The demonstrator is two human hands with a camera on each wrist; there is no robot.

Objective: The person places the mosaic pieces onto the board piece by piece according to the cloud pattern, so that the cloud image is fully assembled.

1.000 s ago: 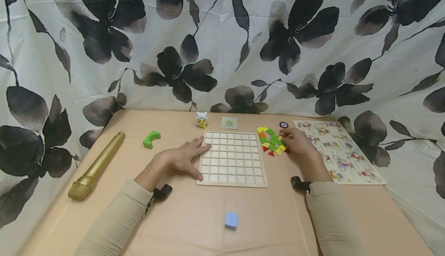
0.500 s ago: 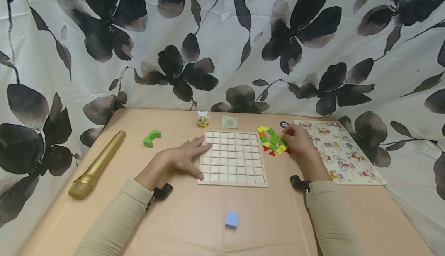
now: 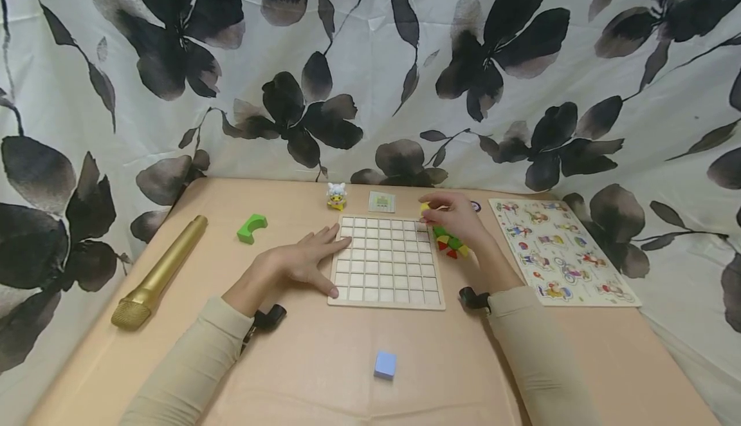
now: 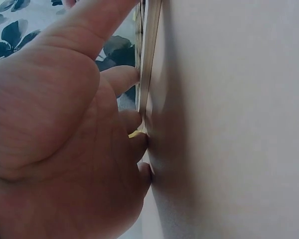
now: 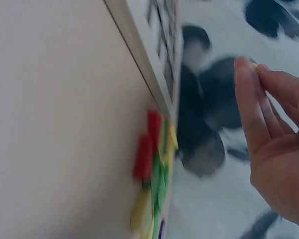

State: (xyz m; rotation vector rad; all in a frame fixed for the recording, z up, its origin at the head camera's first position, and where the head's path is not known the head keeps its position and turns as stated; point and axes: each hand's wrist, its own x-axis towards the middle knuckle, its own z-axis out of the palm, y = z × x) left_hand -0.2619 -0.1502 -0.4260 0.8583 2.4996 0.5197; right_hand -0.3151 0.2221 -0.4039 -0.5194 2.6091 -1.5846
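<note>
A pale wooden grid board lies in the middle of the table. My left hand rests flat on the table, its straight fingers touching the board's left edge. My right hand hovers over the board's far right corner and pinches a small yellow piece, whose tip barely shows in the right wrist view. A pile of red, green and yellow pieces lies just right of the board, partly hidden by the right hand; in the right wrist view the pile sits beside the board's rim.
A gold microphone lies at the left and a green arch block near it. A blue cube sits near the front. A small toy figure, a card and a dark round token stand at the back. A picture puzzle board lies right.
My right hand lifted off the pile and moved left to the board's far right corner with a yellow piece. The left hand stayed put.
</note>
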